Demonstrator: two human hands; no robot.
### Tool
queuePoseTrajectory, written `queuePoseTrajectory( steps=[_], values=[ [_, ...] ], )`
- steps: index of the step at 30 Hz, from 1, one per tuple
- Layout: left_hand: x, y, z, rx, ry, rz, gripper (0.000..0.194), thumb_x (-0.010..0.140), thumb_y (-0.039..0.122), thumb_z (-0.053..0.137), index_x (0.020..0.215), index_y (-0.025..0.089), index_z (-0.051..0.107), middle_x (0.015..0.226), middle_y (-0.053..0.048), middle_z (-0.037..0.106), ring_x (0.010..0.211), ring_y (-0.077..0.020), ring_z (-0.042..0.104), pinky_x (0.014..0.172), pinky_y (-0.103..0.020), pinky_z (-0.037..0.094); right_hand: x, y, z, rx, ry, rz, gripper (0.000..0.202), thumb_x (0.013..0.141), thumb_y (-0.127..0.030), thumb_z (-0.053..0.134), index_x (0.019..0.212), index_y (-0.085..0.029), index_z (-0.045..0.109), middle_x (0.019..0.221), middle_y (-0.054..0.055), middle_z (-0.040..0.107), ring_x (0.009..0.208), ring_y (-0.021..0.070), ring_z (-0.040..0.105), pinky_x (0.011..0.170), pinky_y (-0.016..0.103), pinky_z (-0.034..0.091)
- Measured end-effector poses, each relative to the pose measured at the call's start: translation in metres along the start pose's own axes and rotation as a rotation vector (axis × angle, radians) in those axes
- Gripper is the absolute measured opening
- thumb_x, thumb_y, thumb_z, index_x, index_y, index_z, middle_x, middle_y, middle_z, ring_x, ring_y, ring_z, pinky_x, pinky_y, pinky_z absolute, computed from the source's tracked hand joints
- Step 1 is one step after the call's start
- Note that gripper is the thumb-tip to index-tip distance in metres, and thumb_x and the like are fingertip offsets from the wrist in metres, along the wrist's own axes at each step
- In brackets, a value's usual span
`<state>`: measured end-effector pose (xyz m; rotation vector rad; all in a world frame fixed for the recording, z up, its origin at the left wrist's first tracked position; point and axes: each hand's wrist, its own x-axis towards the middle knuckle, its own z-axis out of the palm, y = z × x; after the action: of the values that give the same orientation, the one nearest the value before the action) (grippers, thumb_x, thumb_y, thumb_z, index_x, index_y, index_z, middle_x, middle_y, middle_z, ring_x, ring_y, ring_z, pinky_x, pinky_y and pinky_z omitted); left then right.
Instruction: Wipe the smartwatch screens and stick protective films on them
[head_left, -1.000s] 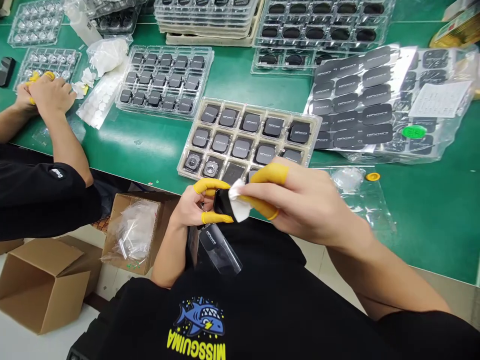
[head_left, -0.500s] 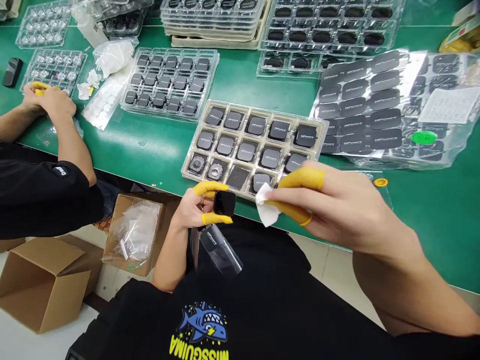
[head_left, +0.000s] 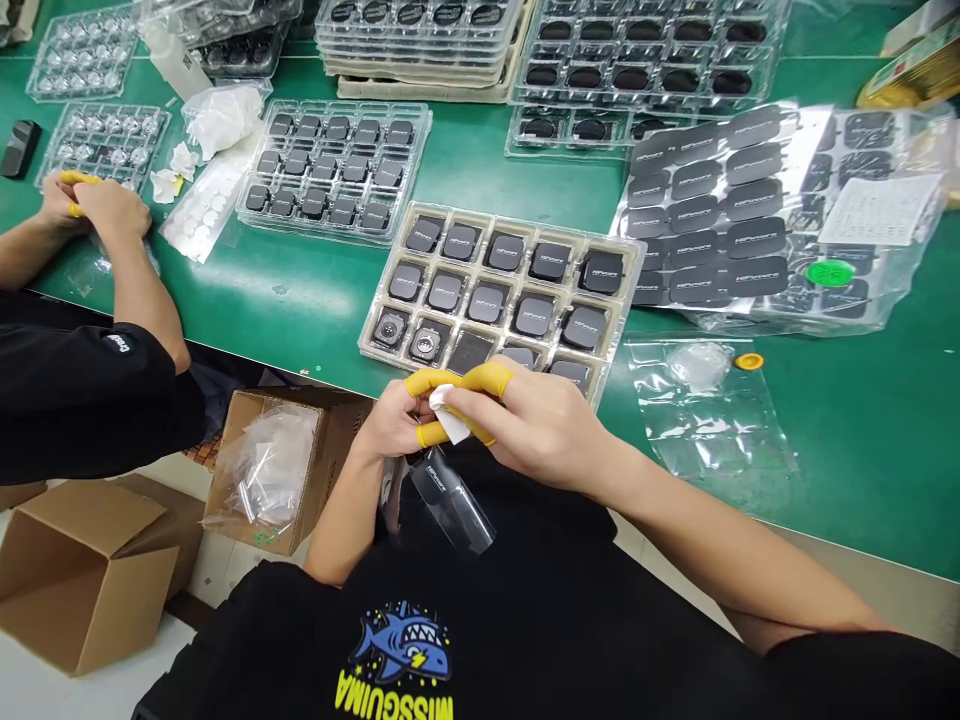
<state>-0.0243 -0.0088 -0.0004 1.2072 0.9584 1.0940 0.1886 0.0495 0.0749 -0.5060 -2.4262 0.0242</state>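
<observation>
My left hand (head_left: 394, 420), with yellow finger cots on thumb and forefinger, is closed around a black square watch body, now hidden behind the wipe and my other fingers. A clear film with a dark printed label (head_left: 452, 500) hangs below that hand. My right hand (head_left: 536, 415), also in yellow finger cots, pinches a folded white wipe (head_left: 451, 418) against the watch's front. Just beyond both hands lies a tray (head_left: 367, 345) of watch bodies, most under dark printed films. Two in its front row (head_left: 427, 343) show round sensor backs, beside a cell holding no watch.
A co-worker's hands (head_left: 94, 210) work at the left. Behind are another watch tray (head_left: 330, 170) and stacked lens trays (head_left: 420, 45). Label sheets (head_left: 705, 215) lie at right, near a clear bag (head_left: 712, 420) and a loose finger cot (head_left: 748, 361). Cardboard boxes (head_left: 90, 570) stand below.
My right hand has moved left with the wipe, from apart to against the watch in my left hand. The watch's dark face, visible before, is now covered.
</observation>
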Motion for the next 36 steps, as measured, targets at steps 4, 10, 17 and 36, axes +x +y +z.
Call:
queuePoseTrajectory(
  steps=[4,10,17,36],
  values=[
    [0.0,-0.002,0.01,-0.124,0.051,-0.016,0.065,0.07,0.051,0.107,0.118,0.018,0.079,0.085,0.0,0.075,0.063,-0.0086,0.065,0.057,-0.017,0.052,-0.012,0.001,0.001,0.011,-0.035,0.088,0.029,0.111,-0.011,0.05,0.115,-0.016,0.079,0.085,0.006,0.067,0.074,0.0178,0.056,0.055,0.028,0.037],
    [-0.003,0.017,0.01,-0.124,0.19,-0.11,0.057,0.088,0.05,0.095,0.131,0.02,0.074,0.089,-0.001,0.074,0.063,-0.0091,0.067,0.053,-0.018,0.052,-0.031,0.013,-0.004,0.1,0.054,0.388,0.015,0.106,-0.014,0.065,0.113,-0.023,0.075,0.089,0.004,0.07,0.071,0.0184,0.062,0.058,0.032,0.043],
    [-0.011,0.025,0.019,-0.083,0.191,-0.209,0.066,0.094,0.063,0.086,0.143,0.023,0.068,0.121,-0.007,0.071,0.055,-0.0015,0.05,0.048,-0.019,0.046,-0.031,-0.008,0.01,0.477,0.171,0.442,0.017,0.105,-0.014,0.072,0.117,-0.026,0.073,0.096,0.003,0.076,0.08,0.0177,0.071,0.064,0.029,0.054],
    [-0.026,0.018,0.002,-0.146,-0.149,-0.122,0.079,0.082,0.048,0.102,0.149,0.029,0.063,0.128,-0.007,0.075,0.105,-0.0234,0.076,0.09,-0.036,0.065,-0.026,-0.023,-0.013,0.091,0.003,0.173,0.014,0.113,-0.017,0.058,0.118,-0.015,0.071,0.084,0.005,0.07,0.07,0.0172,0.057,0.058,0.03,0.04]
  ],
)
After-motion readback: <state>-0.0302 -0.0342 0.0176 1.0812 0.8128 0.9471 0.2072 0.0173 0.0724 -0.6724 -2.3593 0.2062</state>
